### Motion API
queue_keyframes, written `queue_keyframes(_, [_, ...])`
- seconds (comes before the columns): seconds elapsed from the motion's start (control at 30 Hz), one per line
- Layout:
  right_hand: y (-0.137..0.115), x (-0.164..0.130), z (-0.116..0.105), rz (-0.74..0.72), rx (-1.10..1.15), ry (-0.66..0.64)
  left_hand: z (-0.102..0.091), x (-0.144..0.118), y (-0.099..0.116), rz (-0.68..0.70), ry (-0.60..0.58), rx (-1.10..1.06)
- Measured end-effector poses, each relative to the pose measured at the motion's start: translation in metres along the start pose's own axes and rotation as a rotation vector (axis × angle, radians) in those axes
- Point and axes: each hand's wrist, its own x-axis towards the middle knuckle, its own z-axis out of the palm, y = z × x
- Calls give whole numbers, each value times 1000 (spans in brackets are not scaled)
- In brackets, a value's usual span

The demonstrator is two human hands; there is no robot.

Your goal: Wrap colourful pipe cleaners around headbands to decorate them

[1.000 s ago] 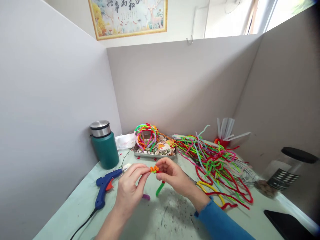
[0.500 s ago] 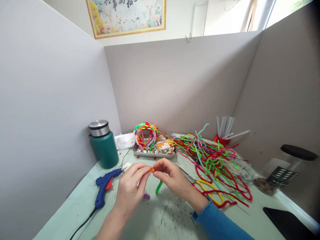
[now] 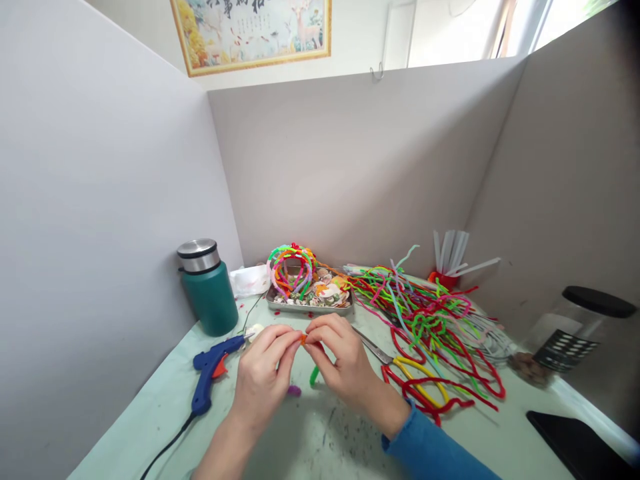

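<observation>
We see our left hand (image 3: 263,380) and right hand (image 3: 340,363) pinching a small orange fuzzy pipe-cleaner piece (image 3: 303,339) between fingertips, above the pale green table (image 3: 150,413). A blue glue gun (image 3: 210,370) lies left; farther back sits a metal tray (image 3: 310,308).

Both hands closed in at lower centre: right hand (image 3: 345,370) now covers most of orange twist (image 3: 303,339), w/ left fingertips (image 3: 293,340) pinching tighter.
</observation>
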Motion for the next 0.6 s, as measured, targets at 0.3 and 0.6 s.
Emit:
queue_keyframes(0.3, [1, 2, 3, 138, 165, 17, 0, 0, 0, 30, -17, -14])
queue_keyframes(0.6, [4, 0, 5, 133, 84, 36, 2, 1, 2, 56, -18, -24])
